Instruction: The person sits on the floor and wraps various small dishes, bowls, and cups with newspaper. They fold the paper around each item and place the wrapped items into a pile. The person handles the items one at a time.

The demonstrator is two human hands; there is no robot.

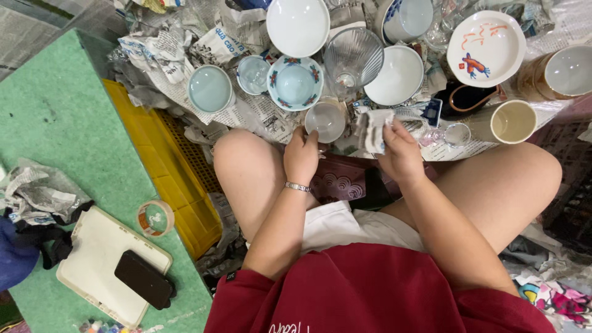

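Note:
I sit with bare knees under a spread of newspaper (pixel 259 114) covered in dishes. My left hand (pixel 301 154), with a metal bracelet on its wrist, grips a small clear glass cup (pixel 325 120) by its near side. My right hand (pixel 401 154) holds a crumpled white cloth (pixel 373 128) just right of that cup. A floral bowl (pixel 295 82), a ribbed clear glass bowl (pixel 353 58) and a plain white bowl (pixel 399 75) stand just beyond the hands.
Around them lie a pale blue cup (pixel 209 89), a white plate with red painting (pixel 486 48), a cream mug (pixel 512 121) and a large white bowl (pixel 297 24). To the left are a yellow crate (pixel 172 179), a green mat (pixel 55 123), a tape roll (pixel 155 217) and a white tray (pixel 92 246) carrying a black phone (pixel 143 279).

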